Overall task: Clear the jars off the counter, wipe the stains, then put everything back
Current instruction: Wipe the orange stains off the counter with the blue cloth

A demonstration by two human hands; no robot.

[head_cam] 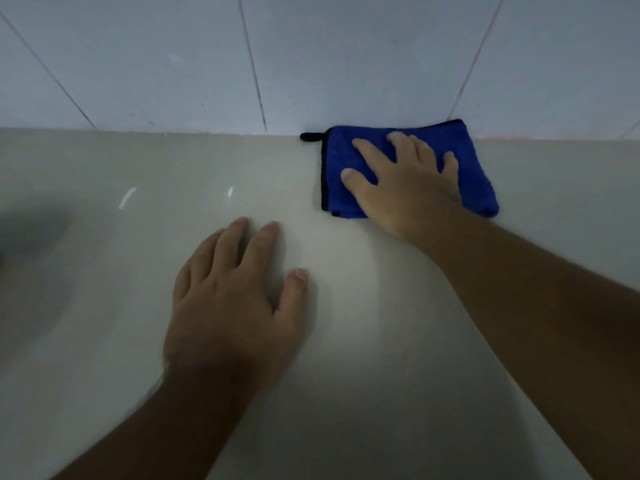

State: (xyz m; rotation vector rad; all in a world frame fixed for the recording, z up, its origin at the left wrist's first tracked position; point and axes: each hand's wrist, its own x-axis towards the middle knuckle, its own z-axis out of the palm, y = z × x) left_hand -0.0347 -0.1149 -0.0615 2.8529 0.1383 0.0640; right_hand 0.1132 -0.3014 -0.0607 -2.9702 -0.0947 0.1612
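The right hand, fingers spread flat, presses a folded blue cloth against the surface in the upper right of the frame, touching the tiled wall. The left hand rests flat and empty at lower centre, grasping nothing.

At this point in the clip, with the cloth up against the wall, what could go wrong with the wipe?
1. The right hand presses the folded blue cloth flat at the tiled wall; a folded cloth may skip the seam where counter meets wall.
2. The left hand rests palm down on the glossy counter and could leave smudges on it.
3. The light is dim, so faint stains may be missed.
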